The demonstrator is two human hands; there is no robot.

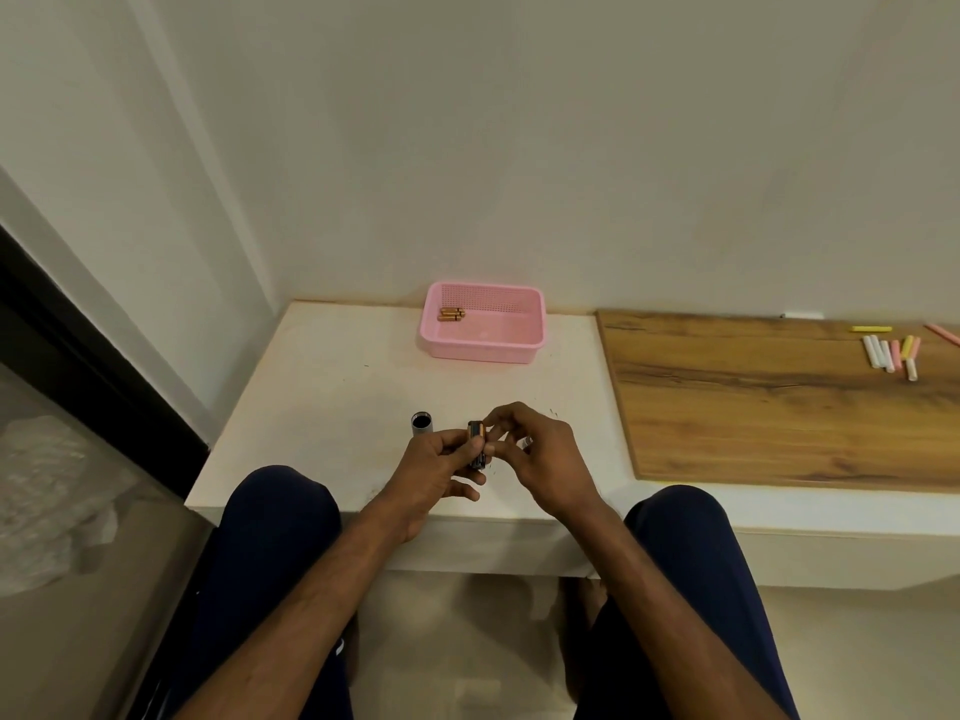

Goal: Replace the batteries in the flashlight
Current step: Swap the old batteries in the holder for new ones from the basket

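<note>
My left hand (439, 472) grips a small dark battery holder (477, 444) with copper-topped batteries in it, above the front of the white table. The fingertips of my right hand (535, 452) pinch the holder's top end. A small silvery part shows between that hand's fingers; I cannot tell what it is. The grey flashlight body (422, 424) stands upright on the table just left of my hands, its open dark end facing up. A pink plastic basket (511, 337) at the table's back holds a few copper-coloured batteries (451, 314) in its left corner.
The white table (322, 407) meets the wall at the back and left. A wooden board (769, 402) lies on the right with several chalk sticks (891, 353) at its far end. My knees in dark trousers sit below the table's front edge.
</note>
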